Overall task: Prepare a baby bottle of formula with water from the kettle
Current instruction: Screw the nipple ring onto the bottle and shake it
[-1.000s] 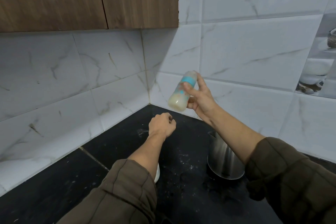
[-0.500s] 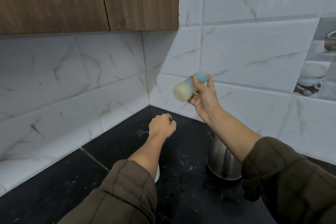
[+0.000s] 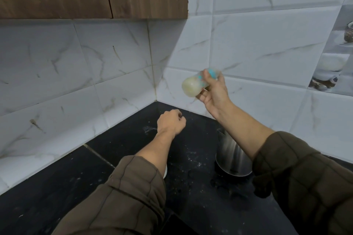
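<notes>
There is one clear plastic baby bottle with a teal band and pale, milky formula inside (image 3: 193, 86), one stainless-steel kettle (image 3: 232, 155), and two bare hands coming out of brown quilted sleeves. A small white rounded thing (image 3: 165, 171) peeks out from under the left forearm, to the left of the kettle; what it is cannot be told.

A second ago the bottle stood steeper, with its base pointing down. It now lies nearly level, its round base turned towards the camera and its outline blurred. The left hand (image 3: 171, 123) has not moved from its place.

The right hand (image 3: 214, 95) has its grip closed round the bottle's upper half, thumb across the teal band, and holds it in the air above the kettle and a little to its left, in front of the white marble-patterned wall tiles (image 3: 267, 44). The left hand hangs over the black stone worktop (image 3: 122, 145), left of the kettle, with its grip curled into a loose fist and nothing visible in it.
</notes>
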A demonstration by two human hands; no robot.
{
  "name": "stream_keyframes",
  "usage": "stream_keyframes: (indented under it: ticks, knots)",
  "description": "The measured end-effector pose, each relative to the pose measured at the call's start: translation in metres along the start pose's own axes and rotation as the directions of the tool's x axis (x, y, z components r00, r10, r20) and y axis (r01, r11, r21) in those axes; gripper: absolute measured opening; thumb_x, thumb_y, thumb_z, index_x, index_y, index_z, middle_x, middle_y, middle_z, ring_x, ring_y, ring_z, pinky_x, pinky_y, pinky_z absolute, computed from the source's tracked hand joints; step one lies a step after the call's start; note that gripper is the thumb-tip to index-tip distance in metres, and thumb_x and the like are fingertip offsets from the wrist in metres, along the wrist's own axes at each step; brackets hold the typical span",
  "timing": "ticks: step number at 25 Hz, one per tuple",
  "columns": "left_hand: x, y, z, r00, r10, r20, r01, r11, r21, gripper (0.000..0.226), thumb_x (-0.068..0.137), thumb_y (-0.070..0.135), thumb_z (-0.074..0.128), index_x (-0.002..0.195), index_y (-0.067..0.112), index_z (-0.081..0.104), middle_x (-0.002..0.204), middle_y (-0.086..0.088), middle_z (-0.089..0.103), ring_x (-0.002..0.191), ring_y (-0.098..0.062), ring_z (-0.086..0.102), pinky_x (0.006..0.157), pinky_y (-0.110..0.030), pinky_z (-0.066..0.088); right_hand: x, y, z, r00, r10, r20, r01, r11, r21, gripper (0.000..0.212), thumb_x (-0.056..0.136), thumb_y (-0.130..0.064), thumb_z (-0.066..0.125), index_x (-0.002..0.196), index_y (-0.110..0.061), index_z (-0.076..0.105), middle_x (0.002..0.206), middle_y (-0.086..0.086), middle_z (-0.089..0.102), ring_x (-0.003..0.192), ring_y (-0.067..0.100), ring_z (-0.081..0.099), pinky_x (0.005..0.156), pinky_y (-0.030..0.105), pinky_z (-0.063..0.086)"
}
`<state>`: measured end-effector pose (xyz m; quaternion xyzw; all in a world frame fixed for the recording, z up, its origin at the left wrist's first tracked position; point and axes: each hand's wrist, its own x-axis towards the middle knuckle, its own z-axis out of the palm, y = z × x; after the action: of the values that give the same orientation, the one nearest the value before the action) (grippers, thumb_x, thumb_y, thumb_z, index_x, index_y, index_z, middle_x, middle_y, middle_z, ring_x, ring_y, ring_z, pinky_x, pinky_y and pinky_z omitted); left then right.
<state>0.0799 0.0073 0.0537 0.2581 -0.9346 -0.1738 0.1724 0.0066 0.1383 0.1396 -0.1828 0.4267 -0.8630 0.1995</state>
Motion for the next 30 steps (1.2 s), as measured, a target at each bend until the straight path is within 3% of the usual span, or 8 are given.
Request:
stream_keyframes:
  ticks: [2, 6, 11, 16, 18, 21, 27, 30]
  knots:
    - [-0.001, 0.000, -0.002, 1.000, -0.004, 0.000, 0.004, 1.000, 0.005, 0.033, 0.099, 0.034, 0.057, 0.127, 0.023, 0.070, 0.111, 0.003, 0.076, 0.109, -0.024, 0.069, 0.090, -0.036, 0.053, -0.001, -0.001, 0.000, 1.000, 0.016, 0.018, -0.016, 1.000, -0.011, 0.063, 0.097, -0.025, 0.072, 0.152, -0.020, 0.041, 0.113, 0.005, 0.069, 0.085, 0.023, 0.077, 0.077, 0.044, 0.063]
    - [-0.005, 0.004, -0.004, 0.999, -0.050, 0.005, 0.051, 0.999, -0.009, 0.019, 0.100, 0.031, 0.057, 0.101, 0.015, 0.067, 0.079, 0.003, 0.063, 0.089, -0.025, 0.064, 0.077, -0.035, 0.050, -0.015, -0.004, -0.009, 0.925, 0.188, 0.331, -0.070, 0.939, -0.337, 0.068, 0.094, -0.023, 0.074, 0.153, -0.032, 0.041, 0.124, 0.011, 0.069, 0.104, 0.031, 0.073, 0.082, 0.050, 0.063]
    - [-0.005, 0.002, -0.001, 1.000, 0.015, -0.003, -0.015, 1.000, 0.009, 0.034, 0.099, 0.034, 0.058, 0.128, 0.023, 0.070, 0.113, 0.003, 0.076, 0.109, -0.024, 0.069, 0.090, -0.037, 0.053, 0.000, -0.002, -0.008, 1.000, 0.011, -0.006, -0.011, 1.000, -0.026, 0.059, 0.096, -0.025, 0.073, 0.147, -0.017, 0.045, 0.112, 0.006, 0.069, 0.086, 0.024, 0.076, 0.081, 0.047, 0.064]
    - [-0.006, 0.008, -0.006, 0.999, -0.045, 0.003, 0.045, 0.999, 0.002, 0.016, 0.100, 0.030, 0.058, 0.096, 0.015, 0.062, 0.084, -0.001, 0.063, 0.091, -0.028, 0.066, 0.079, -0.037, 0.053, -0.014, 0.004, -0.012, 0.930, 0.198, 0.308, -0.090, 0.939, -0.331, 0.061, 0.097, -0.022, 0.071, 0.151, -0.029, 0.044, 0.121, 0.010, 0.070, 0.105, 0.031, 0.073, 0.077, 0.046, 0.063]
    - [-0.004, 0.007, -0.005, 0.999, -0.032, -0.003, 0.032, 0.999, -0.014, 0.020, 0.098, 0.032, 0.058, 0.102, 0.015, 0.068, 0.091, 0.000, 0.068, 0.097, -0.029, 0.068, 0.080, -0.037, 0.052, -0.011, 0.006, -0.012, 0.960, 0.136, 0.247, -0.080, 0.971, -0.224, 0.061, 0.097, -0.025, 0.071, 0.151, -0.024, 0.044, 0.120, 0.009, 0.070, 0.099, 0.028, 0.075, 0.076, 0.045, 0.063]
    - [-0.004, 0.002, -0.004, 1.000, 0.001, -0.015, -0.001, 1.000, -0.009, 0.032, 0.097, 0.034, 0.057, 0.123, 0.022, 0.071, 0.108, 0.003, 0.077, 0.107, -0.026, 0.069, 0.088, -0.037, 0.054, 0.002, 0.006, -0.011, 0.999, 0.031, 0.010, -0.031, 0.999, -0.011, 0.061, 0.096, -0.030, 0.073, 0.148, -0.014, 0.045, 0.117, 0.008, 0.067, 0.086, 0.024, 0.076, 0.077, 0.044, 0.063]
    - [-0.005, 0.001, -0.005, 0.999, -0.046, 0.005, 0.046, 0.999, 0.007, 0.014, 0.099, 0.030, 0.057, 0.096, 0.016, 0.059, 0.080, 0.001, 0.061, 0.084, -0.026, 0.062, 0.075, -0.036, 0.051, -0.013, 0.012, -0.016, 0.926, 0.183, 0.329, -0.080, 0.950, -0.302, 0.058, 0.096, -0.023, 0.072, 0.148, -0.029, 0.047, 0.123, 0.013, 0.068, 0.106, 0.031, 0.072, 0.085, 0.051, 0.063]
    - [-0.001, -0.004, 0.000, 1.000, -0.019, 0.001, 0.019, 1.000, -0.011, 0.029, 0.098, 0.033, 0.056, 0.120, 0.020, 0.071, 0.104, 0.003, 0.076, 0.102, -0.025, 0.069, 0.085, -0.036, 0.053, -0.005, 0.008, -0.015, 0.995, 0.039, 0.089, -0.034, 0.997, -0.064, 0.060, 0.097, -0.026, 0.071, 0.150, -0.021, 0.044, 0.116, 0.005, 0.069, 0.092, 0.025, 0.075, 0.082, 0.047, 0.063]
